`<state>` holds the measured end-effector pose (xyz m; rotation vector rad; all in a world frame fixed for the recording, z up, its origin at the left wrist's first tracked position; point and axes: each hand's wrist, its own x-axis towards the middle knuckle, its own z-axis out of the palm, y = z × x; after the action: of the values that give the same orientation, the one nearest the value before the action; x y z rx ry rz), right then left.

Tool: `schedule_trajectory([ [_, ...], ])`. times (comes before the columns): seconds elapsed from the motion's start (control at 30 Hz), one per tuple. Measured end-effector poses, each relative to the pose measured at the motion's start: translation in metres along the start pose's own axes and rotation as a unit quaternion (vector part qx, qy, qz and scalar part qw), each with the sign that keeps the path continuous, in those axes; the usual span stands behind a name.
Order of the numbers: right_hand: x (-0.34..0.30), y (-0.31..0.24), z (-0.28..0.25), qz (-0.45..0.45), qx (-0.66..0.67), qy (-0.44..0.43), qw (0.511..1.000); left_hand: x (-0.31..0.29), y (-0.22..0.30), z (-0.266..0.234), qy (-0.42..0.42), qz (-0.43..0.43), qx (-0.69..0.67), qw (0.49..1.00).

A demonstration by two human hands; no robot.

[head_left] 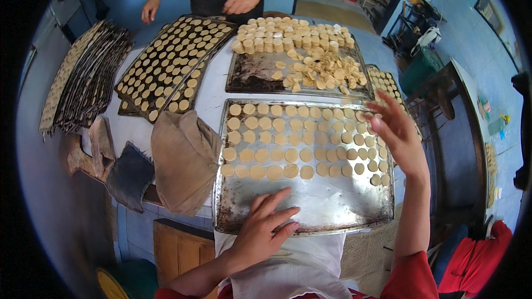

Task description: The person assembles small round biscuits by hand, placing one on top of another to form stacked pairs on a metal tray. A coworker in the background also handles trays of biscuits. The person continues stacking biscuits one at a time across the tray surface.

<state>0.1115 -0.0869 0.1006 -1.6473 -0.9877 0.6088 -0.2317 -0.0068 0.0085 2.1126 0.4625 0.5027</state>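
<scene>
In front of me lies a metal baking tray (310,205) with rows of flat, pale dough rounds (275,156) over its far part and bare metal along its near part. My left hand (266,222) rests at the bare near-left part, fingers spread, holding nothing. Raised by the tray's right edge is my right hand (398,135), its fingers apart and slightly blurred; I see nothing in it. Just beyond, a second, darker tray (252,75) carries stacked dough rounds (293,36) at the back and a loose heap of rounds (327,72).
Filled trays (172,63) overlap at the back left, beside a tall stack of trays (83,77). A brown cloth (183,160) and a dark blue cloth (129,177) hang at the table's left. Across the table, a co-worker's hand (244,0) is near those trays. A green bin (422,69) stands right.
</scene>
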Motion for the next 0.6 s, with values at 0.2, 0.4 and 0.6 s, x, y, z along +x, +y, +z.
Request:
schedule_trajectory([
  [0.2, 0.086, 0.021, 0.004, -0.038, -0.168, -0.052, 0.984, -0.021, -0.006, -0.027, 0.08, -0.037, -0.024, 0.996],
  [0.4, 0.231, 0.098, -0.026, -0.098, -0.39, 0.042, 0.915, -0.025, -0.008, -0.04, 0.101, -0.045, -0.054, 0.992],
  [0.6, 0.33, 0.141, -0.018, -0.085, -0.474, 0.03, 0.876, -0.029, -0.009, -0.045, 0.109, -0.053, -0.059, 0.991],
])
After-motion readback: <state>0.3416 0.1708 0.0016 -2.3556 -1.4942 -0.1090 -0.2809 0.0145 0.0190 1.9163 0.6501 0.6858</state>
